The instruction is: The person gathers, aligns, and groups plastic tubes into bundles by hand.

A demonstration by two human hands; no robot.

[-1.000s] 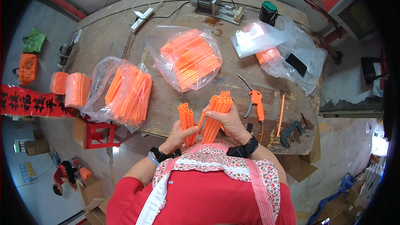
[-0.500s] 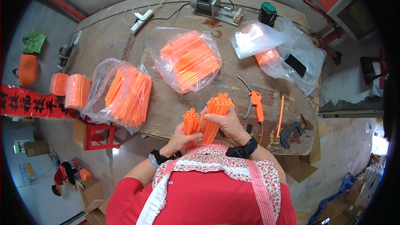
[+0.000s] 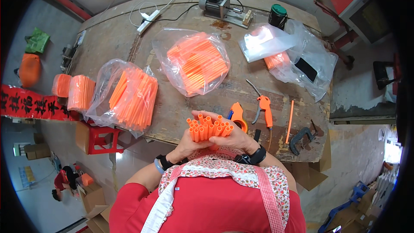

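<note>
A bundle of orange plastic tubes [image 3: 209, 128] stands upright in front of my chest, open ends facing up. My left hand [image 3: 189, 144] wraps its left side and my right hand [image 3: 239, 138] closes round the right and far side. Both hands are closed on the same bundle, so the tubes' lower parts are hidden. Just beyond my right hand lies an orange tape dispenser [image 3: 236, 113]. To its right are an orange air blow gun [image 3: 265, 105], a single orange tube [image 3: 290, 121] and a dark C-clamp [image 3: 302, 140].
Clear bags of orange tubes lie at the table's middle [image 3: 202, 62] and left [image 3: 133, 97]. A motor [image 3: 215, 5], a power strip [image 3: 148, 21] and a green-lidded jar [image 3: 277, 15] stand at the back. A phone [image 3: 306, 69] rests on plastic bags at right. A person [image 3: 64, 181] crouches far left.
The two separate handfuls of tubes have come together into one bundle between my hands. My right hand has moved left and nearer, uncovering the tape dispenser.
</note>
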